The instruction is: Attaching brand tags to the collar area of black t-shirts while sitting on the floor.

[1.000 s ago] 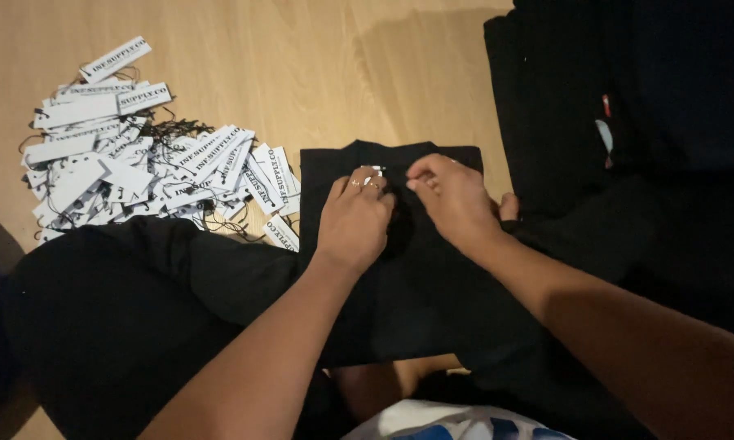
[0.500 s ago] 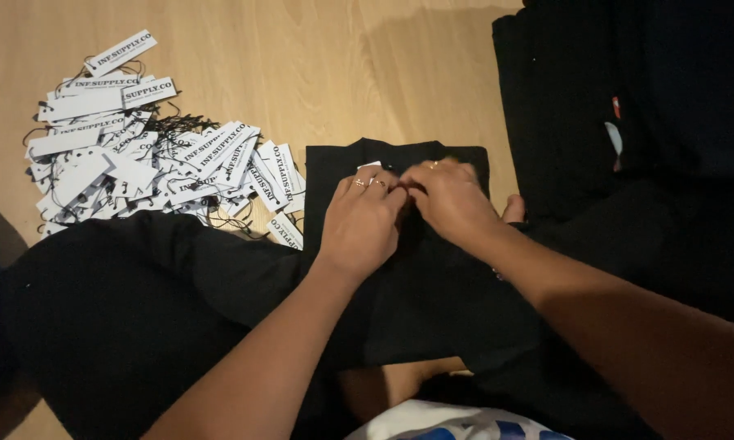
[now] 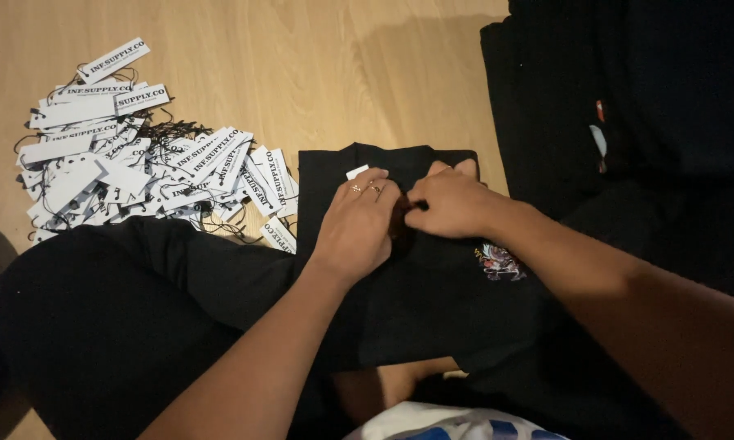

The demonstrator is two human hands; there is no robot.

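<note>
Lap: black trousers (image 3: 98,326) nearest the camera, a folded black shirt (image 3: 432,301) spread across the knees.
Shirt print: small coloured emblem (image 3: 497,262) on the shirt's right part, just below the right wrist.
Left hand (image 3: 357,228): palm down on the shirt near its collar end, fingers curled, two rings on them, fingertips pressed toward the right hand.
Right hand (image 3: 452,204): also on the shirt, close against the left hand, fingers bent and pinching at a small spot between the two hands; what is pinched cannot be told.
White label (image 3: 357,172): small, at the shirt's collar edge, just beyond the left fingers.
Tags (image 3: 138,171): loose heap of white paper tags with black strings, left of the shirt.
Floor (image 3: 318,73): pale wood beyond the shirt.
Pile (image 3: 628,98): more black clothes, right of the shirt and farther off.
</note>
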